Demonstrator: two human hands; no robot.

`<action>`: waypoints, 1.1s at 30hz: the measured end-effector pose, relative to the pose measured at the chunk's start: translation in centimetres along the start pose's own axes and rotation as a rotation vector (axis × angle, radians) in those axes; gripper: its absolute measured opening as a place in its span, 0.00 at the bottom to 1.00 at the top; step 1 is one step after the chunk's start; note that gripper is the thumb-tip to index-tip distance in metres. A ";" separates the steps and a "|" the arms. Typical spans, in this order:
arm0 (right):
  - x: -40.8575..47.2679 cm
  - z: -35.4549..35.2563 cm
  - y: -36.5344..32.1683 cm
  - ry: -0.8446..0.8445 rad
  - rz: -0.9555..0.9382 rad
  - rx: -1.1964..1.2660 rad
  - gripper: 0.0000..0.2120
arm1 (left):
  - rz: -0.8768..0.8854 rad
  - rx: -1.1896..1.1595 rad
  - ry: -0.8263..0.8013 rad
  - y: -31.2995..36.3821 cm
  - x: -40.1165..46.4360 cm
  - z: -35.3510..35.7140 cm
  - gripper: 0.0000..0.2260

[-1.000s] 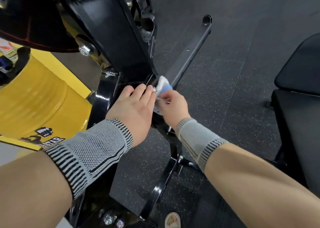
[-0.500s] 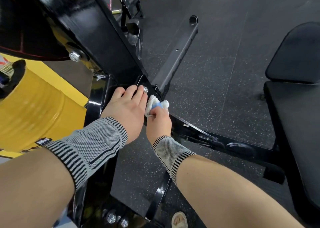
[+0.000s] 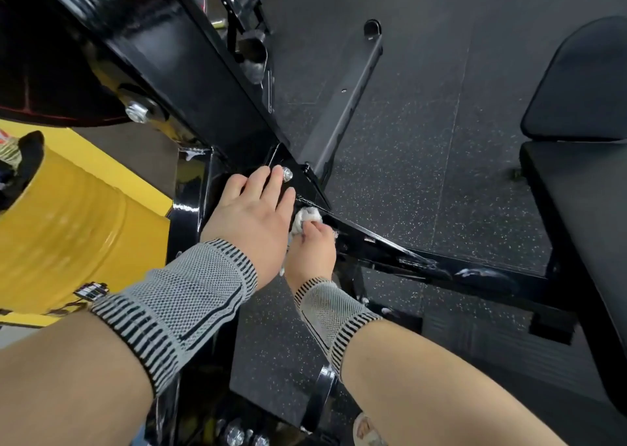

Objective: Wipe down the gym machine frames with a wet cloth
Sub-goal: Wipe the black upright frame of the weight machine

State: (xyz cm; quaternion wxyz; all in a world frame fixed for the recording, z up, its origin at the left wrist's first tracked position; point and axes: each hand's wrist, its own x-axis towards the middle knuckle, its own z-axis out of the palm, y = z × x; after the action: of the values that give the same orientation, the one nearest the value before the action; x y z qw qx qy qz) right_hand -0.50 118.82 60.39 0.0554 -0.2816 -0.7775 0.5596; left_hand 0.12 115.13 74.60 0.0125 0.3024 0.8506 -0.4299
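Gripping the cloth [image 3: 303, 221], right hand [image 3: 314, 252] presses the frame [image 3: 390, 247].

Two hands are counted: the left hand [image 3: 252, 213] is laid flat with straight fingers, and the right hand [image 3: 314, 247] is closed around one white cloth [image 3: 303, 219]. Two knitted wrist sleeves [image 3: 183, 296] are seen behind the grip, one on each forearm. One silver bolt [image 3: 287, 174] is counted just beyond the grip, and one larger bolt [image 3: 137, 112] well apart, up to the left. One yellow drum [image 3: 74, 228] is seen left of the grip, and one sandalled foot [image 3: 364, 428] is seen below it.
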 end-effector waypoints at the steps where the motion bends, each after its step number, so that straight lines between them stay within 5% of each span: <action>1: -0.2 0.1 0.1 0.010 0.001 0.008 0.13 | 0.001 0.005 0.006 0.0 0.0 0.1 0.34; 6: 1.5 0.0 1.4 -0.102 0.259 -0.072 0.17 | 0.005 -0.002 0.017 -0.1 0.0 0.0 0.33; 10: 0.8 0.1 0.9 -0.099 0.114 -0.136 0.06 | -0.001 0.005 0.009 0.0 0.0 0.2 0.33; 15: 1.9 -1.5 1.4 -0.232 0.303 -0.159 0.10 | -0.003 0.011 0.000 -0.1 0.1 0.0 0.34; 19: 0.3 -3.9 -0.7 -0.134 0.005 0.077 0.12 | -0.002 0.016 0.013 -0.1 0.0 0.1 0.34; 24: 2.8 -8.0 -3.7 0.235 -0.176 0.212 0.10 | -0.001 -0.032 0.035 -0.1 -0.2 -0.2 0.31; 29: 7.7 -6.7 -3.8 -0.315 -0.044 -0.434 0.16 | -0.007 -0.036 0.031 -0.3 -0.1 0.0 0.32; 33: 8.3 -6.9 -3.9 -0.338 -0.073 -0.426 0.07 | -0.021 -0.042 0.012 -0.1 0.2 -0.1 0.33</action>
State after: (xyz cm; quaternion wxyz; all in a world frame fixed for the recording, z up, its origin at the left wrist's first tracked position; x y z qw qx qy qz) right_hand -6.17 127.96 64.56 -0.1151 -0.1612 -0.8856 0.4201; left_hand -0.04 115.29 74.69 0.0092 0.2957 0.8627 -0.4101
